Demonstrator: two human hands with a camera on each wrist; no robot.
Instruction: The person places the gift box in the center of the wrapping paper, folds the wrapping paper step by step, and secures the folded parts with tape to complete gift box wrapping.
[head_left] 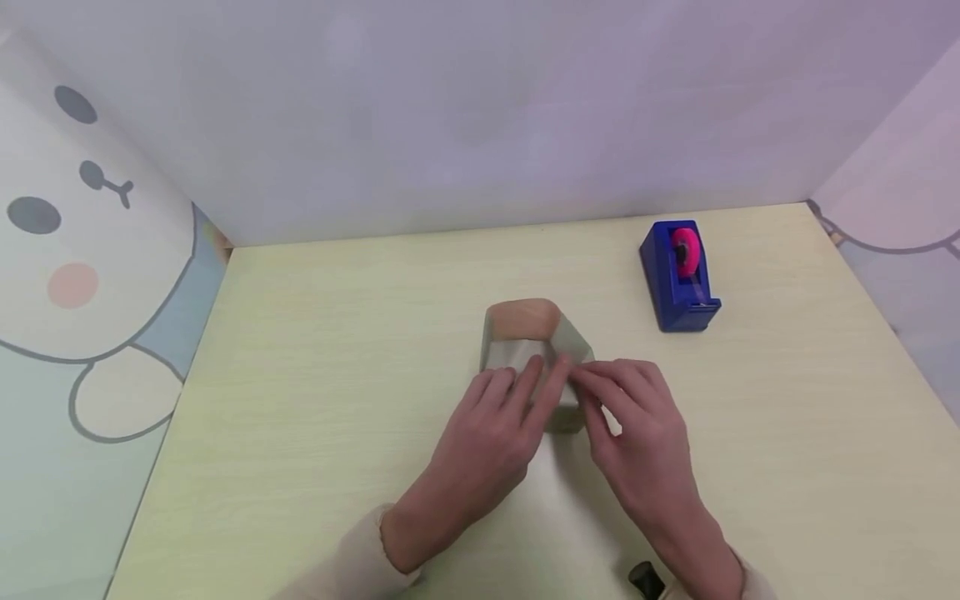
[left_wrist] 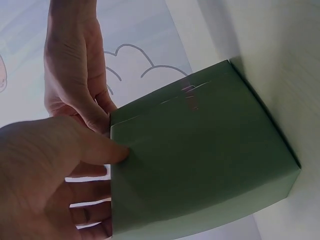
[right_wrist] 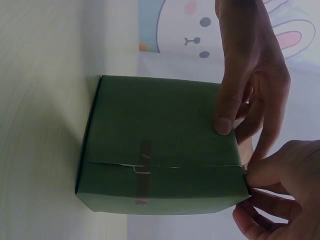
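A green paper-wrapped box (right_wrist: 160, 120) stands on the table between both hands. A bare brown patch (head_left: 522, 319) shows at the far part of its top, and a pale paper flap (head_left: 516, 353) lies nearer. On the near side a seam crosses the paper, with a strip of tape (right_wrist: 143, 187) over it. My left hand (head_left: 487, 437) lies over the top with fingers fairly straight on the flap, its thumb pressing the near side. Thumb and fingertips of my right hand (head_left: 637, 429) pinch the paper at the top right corner.
Behind the box to the right sits a blue tape dispenser (head_left: 678, 292) with a pink roll. A black cylindrical end (head_left: 647, 578) pokes out beside the right forearm. The pale table (head_left: 322, 375) backs onto a white wall (head_left: 487, 125).
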